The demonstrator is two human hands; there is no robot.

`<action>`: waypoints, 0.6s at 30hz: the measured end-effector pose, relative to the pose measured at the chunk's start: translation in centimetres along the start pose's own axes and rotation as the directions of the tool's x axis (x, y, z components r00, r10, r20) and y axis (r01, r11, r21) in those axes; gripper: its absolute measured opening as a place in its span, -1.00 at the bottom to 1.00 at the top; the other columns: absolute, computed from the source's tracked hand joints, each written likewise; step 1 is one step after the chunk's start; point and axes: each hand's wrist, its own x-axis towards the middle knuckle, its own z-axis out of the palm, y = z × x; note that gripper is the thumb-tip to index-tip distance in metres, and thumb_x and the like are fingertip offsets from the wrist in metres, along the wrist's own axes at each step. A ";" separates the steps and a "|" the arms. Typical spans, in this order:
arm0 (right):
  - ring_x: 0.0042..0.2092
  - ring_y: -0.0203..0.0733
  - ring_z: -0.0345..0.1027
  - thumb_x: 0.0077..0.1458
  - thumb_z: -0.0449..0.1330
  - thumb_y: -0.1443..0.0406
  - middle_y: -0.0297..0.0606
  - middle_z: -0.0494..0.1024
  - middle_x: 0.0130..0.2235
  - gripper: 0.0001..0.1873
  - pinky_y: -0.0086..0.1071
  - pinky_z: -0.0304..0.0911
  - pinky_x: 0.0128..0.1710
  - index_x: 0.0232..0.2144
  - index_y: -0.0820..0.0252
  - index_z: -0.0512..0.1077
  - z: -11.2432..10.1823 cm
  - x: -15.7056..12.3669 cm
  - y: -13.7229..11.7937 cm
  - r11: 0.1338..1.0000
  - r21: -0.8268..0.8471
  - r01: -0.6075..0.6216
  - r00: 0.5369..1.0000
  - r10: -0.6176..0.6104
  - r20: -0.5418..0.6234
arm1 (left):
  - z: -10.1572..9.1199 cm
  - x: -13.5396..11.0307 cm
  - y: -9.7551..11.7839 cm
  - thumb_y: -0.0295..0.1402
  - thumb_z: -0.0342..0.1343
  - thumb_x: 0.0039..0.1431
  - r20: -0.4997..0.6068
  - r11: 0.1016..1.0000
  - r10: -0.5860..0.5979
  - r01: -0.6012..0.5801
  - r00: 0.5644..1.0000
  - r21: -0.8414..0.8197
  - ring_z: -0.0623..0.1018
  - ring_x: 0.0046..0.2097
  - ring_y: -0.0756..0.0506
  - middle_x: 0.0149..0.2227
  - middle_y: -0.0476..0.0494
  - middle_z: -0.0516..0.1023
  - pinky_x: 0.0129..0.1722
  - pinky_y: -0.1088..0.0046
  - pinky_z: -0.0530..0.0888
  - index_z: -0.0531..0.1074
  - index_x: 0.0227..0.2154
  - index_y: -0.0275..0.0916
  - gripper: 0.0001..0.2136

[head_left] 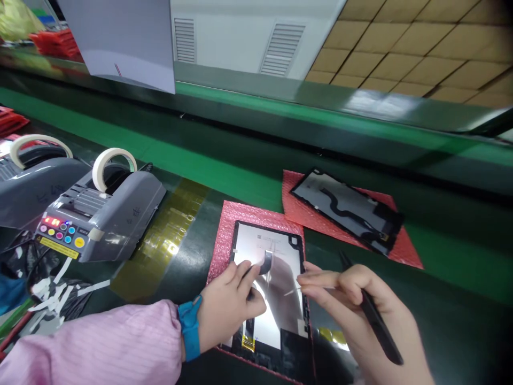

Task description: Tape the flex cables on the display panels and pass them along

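A tablet screen panel (pixel 282 310) lies back side up on pink bubble wrap (pixel 218 251), with a silvery back and black edges. My left hand (pixel 230 305) rests on it, its curved fingers holding a black flat cable (pixel 266 262) against the panel; part of the cable is hidden beneath them. Over the panel's right edge, my right hand (pixel 360 305) pinches a thin whitish strip (pixel 292 291) between its fingertips. Black tweezers (pixel 380 326) are tucked in the same hand, slanting across the fingers. Yellow tape (pixel 248 342) shows at the cable's lower end.
A second screen panel (pixel 344 206) lies on a bubble-wrap sheet (pixel 409 248) at the back right. To the left stand a grey tape dispenser (pixel 116 219) and another dispenser (pixel 40 187). Tape scraps (pixel 58 294) lie in front. Yellow film (pixel 172 230) covers part of the bench.
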 end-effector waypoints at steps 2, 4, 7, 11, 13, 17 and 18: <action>-0.27 -0.04 0.59 0.01 0.43 0.14 -0.31 0.68 -0.41 -0.51 -0.18 0.44 -0.10 -0.54 0.01 0.13 0.7 0.8 -0.6 0.999 0.031 -0.038 0.993 0.034 0.110 | -0.1 -0.1 -1.0 -0.40 0.16 0.29 -0.029 0.999 0.001 -0.003 1.000 -0.053 0.48 0.21 -0.29 0.18 -0.33 0.52 0.22 0.11 0.29 0.44 -0.13 -0.24 -0.87; -0.34 -0.10 0.56 -0.02 0.46 0.15 -0.31 0.66 -0.44 -0.48 -0.29 0.43 -0.30 -0.54 0.03 0.12 2.1 1.8 -0.4 0.984 0.150 -0.098 0.961 0.054 0.271 | -0.1 -0.3 -2.1 -0.43 0.11 0.30 -0.053 0.992 -0.007 0.000 0.999 -0.129 0.41 0.27 -0.31 0.19 -0.25 0.52 0.30 0.03 0.18 0.43 -0.01 -0.26 -0.78; -0.41 -0.22 0.48 -0.06 0.48 0.15 -0.39 0.59 -0.49 -0.45 -0.38 0.36 -0.38 -0.54 0.05 0.11 4.5 3.3 1.1 0.924 0.319 -0.212 0.902 0.059 0.427 | 0.1 -0.9 -3.6 -0.46 0.06 0.31 -0.043 0.976 -0.020 0.010 0.999 -0.219 0.32 0.34 -0.32 0.13 -0.25 0.57 0.37 -0.09 0.01 0.36 0.14 -0.35 -0.64; -0.43 -0.29 0.44 -0.02 0.46 0.19 -0.46 0.56 -0.47 -0.47 -0.38 0.34 -0.33 -0.51 0.05 0.10 6.0 4.3 3.5 0.881 0.365 -0.301 0.881 0.110 0.461 | 0.4 -1.6 -5.0 -0.41 0.03 0.39 -0.002 0.942 -0.013 0.012 1.000 -0.335 0.23 0.39 -0.28 0.04 -0.17 0.64 0.38 -0.20 -0.15 0.35 0.17 -0.29 -0.67; -0.41 -0.28 0.47 -0.02 0.46 0.21 -0.44 0.59 -0.45 -0.48 -0.38 0.35 -0.29 -0.50 0.05 0.11 5.8 4.5 4.1 0.883 0.354 -0.308 0.878 0.120 0.464 | 0.6 -1.6 -5.8 -0.37 0.05 0.40 -0.012 0.925 0.019 -0.023 1.000 -0.380 0.19 0.41 -0.26 0.08 -0.10 0.62 0.39 -0.20 -0.16 0.39 0.14 -0.22 -0.70; -0.34 -0.25 0.50 -0.02 0.46 0.18 -0.39 0.61 -0.44 -0.49 -0.38 0.33 -0.27 -0.51 0.05 0.13 4.7 5.1 3.9 0.922 0.257 -0.290 0.861 0.134 0.491 | 1.0 -1.5 -7.7 -0.33 0.11 0.39 -0.022 0.914 0.103 -0.104 0.994 -0.393 0.17 0.42 -0.24 0.17 -0.01 0.55 0.39 -0.19 -0.17 0.46 0.07 -0.12 -0.76; -0.33 -0.23 0.50 -0.02 0.46 0.15 -0.39 0.59 -0.44 -0.48 -0.36 0.33 -0.27 -0.52 0.05 0.12 4.4 5.2 3.7 0.936 0.213 -0.280 0.850 0.139 0.507 | 1.2 -1.5 -8.2 -0.35 0.10 0.38 -0.025 0.912 0.129 -0.129 0.991 -0.390 0.16 0.42 -0.22 0.19 0.02 0.53 0.40 -0.18 -0.21 0.46 0.07 -0.09 -0.76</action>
